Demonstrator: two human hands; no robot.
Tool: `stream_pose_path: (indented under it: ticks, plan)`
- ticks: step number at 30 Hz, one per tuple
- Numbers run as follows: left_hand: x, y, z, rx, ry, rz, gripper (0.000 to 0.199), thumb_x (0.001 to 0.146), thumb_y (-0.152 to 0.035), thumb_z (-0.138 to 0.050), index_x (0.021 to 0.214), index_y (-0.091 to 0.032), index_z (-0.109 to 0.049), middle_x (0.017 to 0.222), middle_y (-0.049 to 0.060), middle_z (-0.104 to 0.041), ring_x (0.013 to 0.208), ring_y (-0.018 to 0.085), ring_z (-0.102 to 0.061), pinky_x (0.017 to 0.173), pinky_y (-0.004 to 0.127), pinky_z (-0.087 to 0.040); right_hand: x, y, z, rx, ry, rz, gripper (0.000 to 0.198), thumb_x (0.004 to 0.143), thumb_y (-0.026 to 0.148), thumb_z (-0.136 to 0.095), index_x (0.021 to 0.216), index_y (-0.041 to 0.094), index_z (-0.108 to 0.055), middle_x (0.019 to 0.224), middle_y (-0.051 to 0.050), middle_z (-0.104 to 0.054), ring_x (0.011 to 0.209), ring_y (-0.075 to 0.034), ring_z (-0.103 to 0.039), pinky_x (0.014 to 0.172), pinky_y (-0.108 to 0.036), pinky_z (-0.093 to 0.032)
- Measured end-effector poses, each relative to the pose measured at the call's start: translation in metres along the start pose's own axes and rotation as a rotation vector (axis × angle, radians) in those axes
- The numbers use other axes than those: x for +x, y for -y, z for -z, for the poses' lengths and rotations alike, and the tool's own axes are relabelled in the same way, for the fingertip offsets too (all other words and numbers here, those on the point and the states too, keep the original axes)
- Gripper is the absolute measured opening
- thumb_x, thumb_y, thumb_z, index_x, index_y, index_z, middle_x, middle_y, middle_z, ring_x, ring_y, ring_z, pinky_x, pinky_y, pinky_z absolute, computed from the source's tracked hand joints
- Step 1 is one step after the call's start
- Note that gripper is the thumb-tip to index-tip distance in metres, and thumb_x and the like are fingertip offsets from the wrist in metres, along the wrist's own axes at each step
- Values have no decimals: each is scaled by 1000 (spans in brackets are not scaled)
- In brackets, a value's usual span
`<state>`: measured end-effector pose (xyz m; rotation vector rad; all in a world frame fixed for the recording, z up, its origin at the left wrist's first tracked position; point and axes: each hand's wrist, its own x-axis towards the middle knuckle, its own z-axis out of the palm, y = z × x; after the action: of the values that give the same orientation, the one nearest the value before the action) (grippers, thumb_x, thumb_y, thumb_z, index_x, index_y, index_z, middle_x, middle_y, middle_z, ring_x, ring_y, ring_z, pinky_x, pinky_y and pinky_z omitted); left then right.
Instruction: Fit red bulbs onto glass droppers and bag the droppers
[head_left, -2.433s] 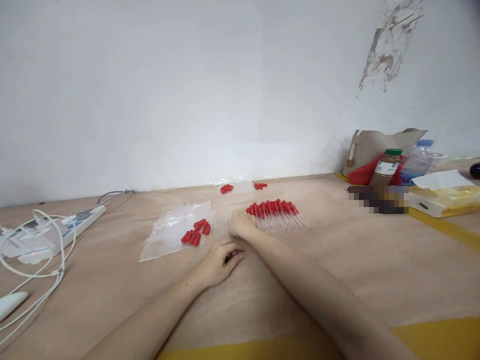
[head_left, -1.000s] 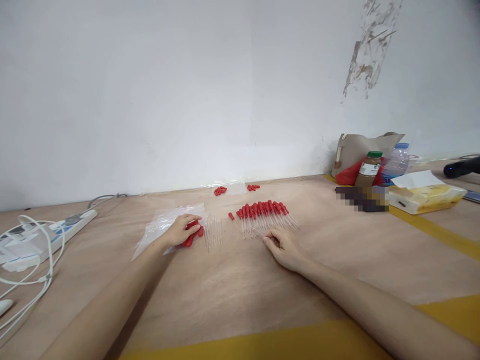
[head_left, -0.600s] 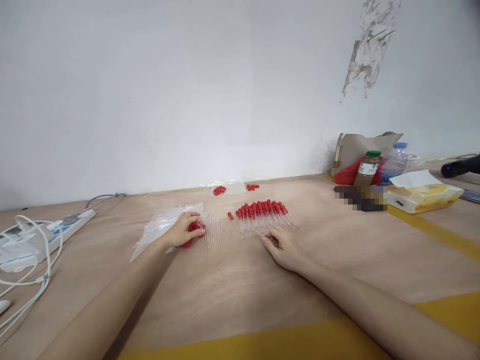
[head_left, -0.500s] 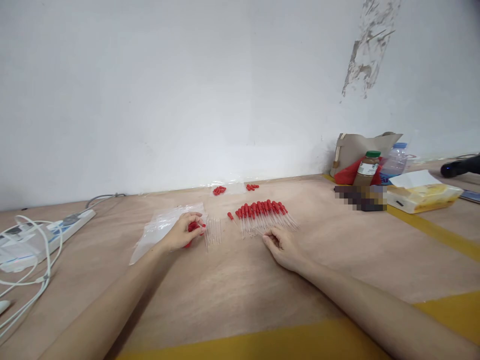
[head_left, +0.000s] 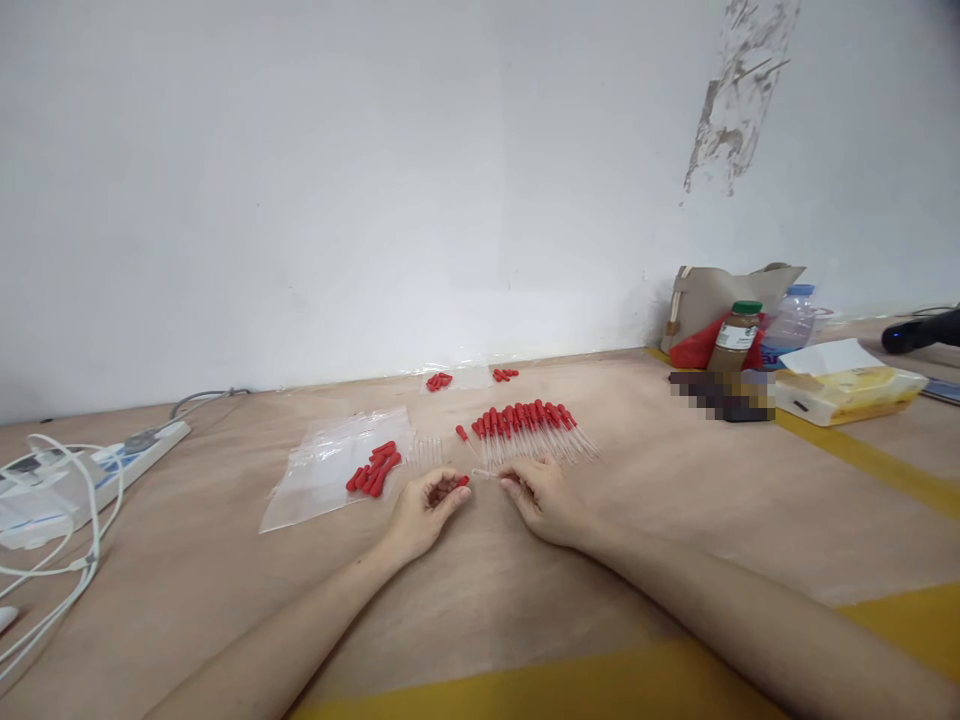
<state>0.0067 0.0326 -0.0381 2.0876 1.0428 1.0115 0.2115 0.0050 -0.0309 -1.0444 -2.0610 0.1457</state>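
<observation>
Two bare hands meet near the middle of a wooden table (head_left: 675,520). The left hand (head_left: 424,510) pinches a small red rubber cap (head_left: 462,481) at its fingertips. The right hand (head_left: 541,495) pinches what looks like a thin clear glass tube (head_left: 486,474), its end just beside the cap; the tube is faint and hard to make out. Beyond the hands lies a row of finished red-capped droppers (head_left: 529,430), a few bare tubes (head_left: 427,450), and loose red caps (head_left: 373,468) on a clear plastic bag (head_left: 315,480).
</observation>
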Motion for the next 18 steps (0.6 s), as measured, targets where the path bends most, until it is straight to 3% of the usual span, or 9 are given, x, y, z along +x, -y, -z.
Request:
stream_pose_path:
  ticks: [10,18]
  plan:
    - [-5,-8,2,66,16,-73,17,83,-30,-48,86,-18,-59,81,2,-63,76,16,-57,68,25,-45,-6,1,-5,15,94,8,17,85,19,-40,85,20,-57,77,0,-64,65,-12,-53,72,-30,-29]
    - [-11,-14,4,171,144,-153,18,85,-29,-46,82,-19,-61,78,2,-62,72,15,-56,67,25,-43,1,-9,7,-21,188,117,21,84,19,-43,88,27,-63,86,2,-67,72,-12,-57,73,-30,-25]
